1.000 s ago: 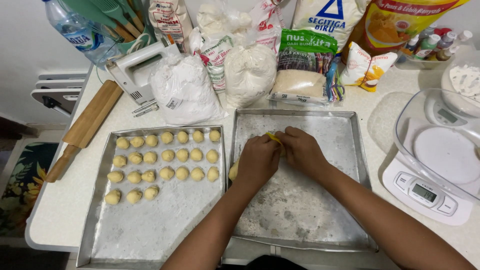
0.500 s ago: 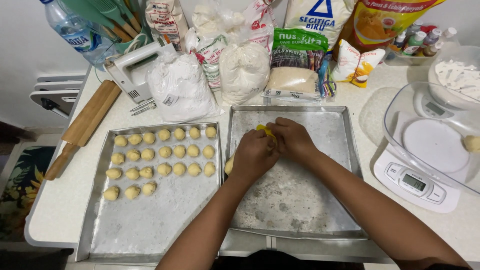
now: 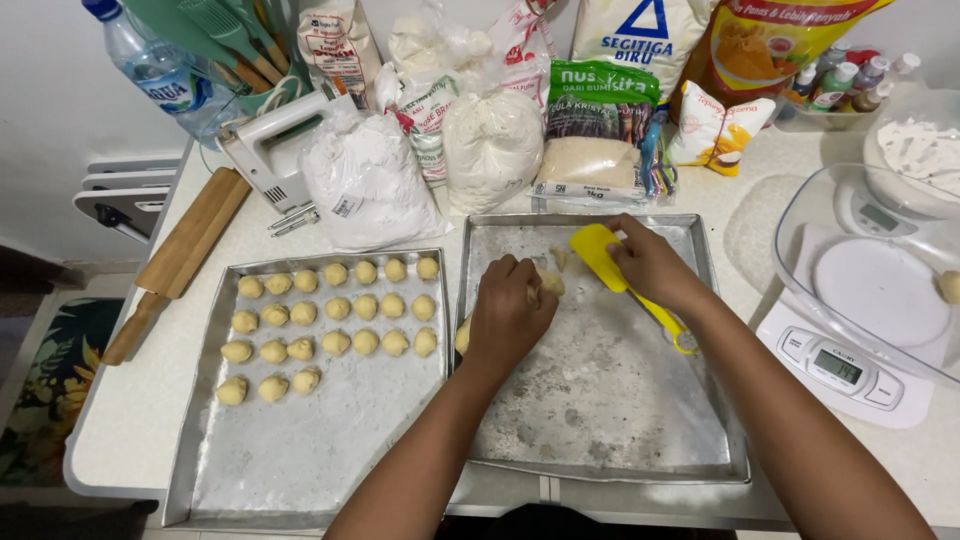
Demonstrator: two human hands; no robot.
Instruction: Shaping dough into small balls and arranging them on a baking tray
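We note the left hand (image 3: 508,312) curled over a lump of pale dough (image 3: 545,284) on the floured right-hand baking tray (image 3: 700,440), fingers bent close around it; more dough shows at the heel of the hand, near the tray's left wall. The right hand (image 3: 652,266) grips a yellow scraper (image 3: 598,253) by its handle, fingers closed, blade resting just beside the lump.

We judge the step in hand to be portioning: a piece is being cut or lifted off the lump with the scraper. The next move would call for a clean separation with the blade while the left hand steadies the mass, then a carry over the two adjoining tray walls.

The left-hand tray (image 3: 300,470) holds rows of small dough balls (image 3: 336,310) in its upper half; its lower half is bare and floured. Behind both trays stand tied bags of flour (image 3: 368,185), a sugar packet (image 3: 590,165) and a white hand mixer (image 3: 268,150). A wooden rolling pin (image 3: 180,258) lies to the left, a kitchen scale (image 3: 850,365) with a clear bowl (image 3: 880,290) to the right.

We find nothing between the hands and the open spaces. The bags crowd the far rims only, and the scale sits near the right forearm.
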